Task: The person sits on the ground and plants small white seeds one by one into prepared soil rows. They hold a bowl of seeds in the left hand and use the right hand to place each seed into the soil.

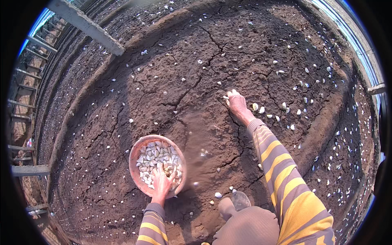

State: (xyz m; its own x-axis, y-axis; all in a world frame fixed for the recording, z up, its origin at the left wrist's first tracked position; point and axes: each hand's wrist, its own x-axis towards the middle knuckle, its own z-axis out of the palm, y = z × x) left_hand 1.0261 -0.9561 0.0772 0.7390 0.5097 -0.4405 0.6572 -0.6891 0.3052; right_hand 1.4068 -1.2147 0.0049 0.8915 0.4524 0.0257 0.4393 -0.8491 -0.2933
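Observation:
A round reddish bowl [133, 180] on the soil holds a heap of garlic cloves [153, 153]. My left hand [162, 182] reaches into it, fingers down among the cloves; its fingertips are partly hidden, so its hold cannot be told. Farther forward and to the right, my right hand [237, 104] is low over the cracked soil [202, 122], fingers bent together around a pale garlic clove [226, 97] that shows at the fingertips. Several cloves lie on the ground just right of that hand, among them a larger clove [255, 106].
Many cloves are scattered over the soil bed. A raised soil ridge [82, 88] curves along the left, another [324, 128] along the right. A concrete post [88, 27] stands at upper left. My knee [251, 228] and a foot [240, 200] are at the bottom.

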